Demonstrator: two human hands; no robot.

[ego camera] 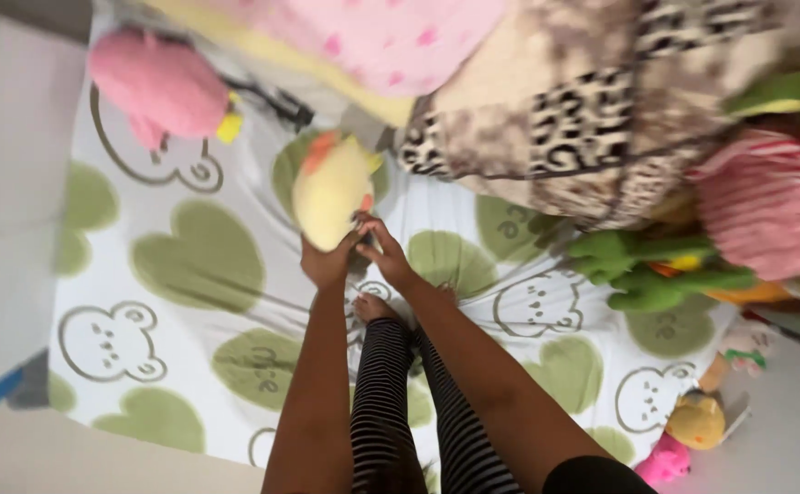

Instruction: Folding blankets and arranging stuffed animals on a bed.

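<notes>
Both my hands reach forward over a bed. My left hand [328, 261] and my right hand [383, 249] together hold the lower end of a yellow plush toy [331, 187] with an orange top. The toy hangs just above the white sheet [189, 302] printed with green hearts and bear outlines. My legs in black-and-white striped leggings [383, 393] rest on the sheet, one bare foot [372, 308] just below my hands.
A pink plush [157, 87] lies at the far left. A leopard-print blanket [583, 110] and a pink spotted pillow [381, 37] pile up behind. A green plush [647, 270], striped pink cushion [770, 201] and small toys [692, 421] crowd the right. A pale wall [6, 183] borders the left.
</notes>
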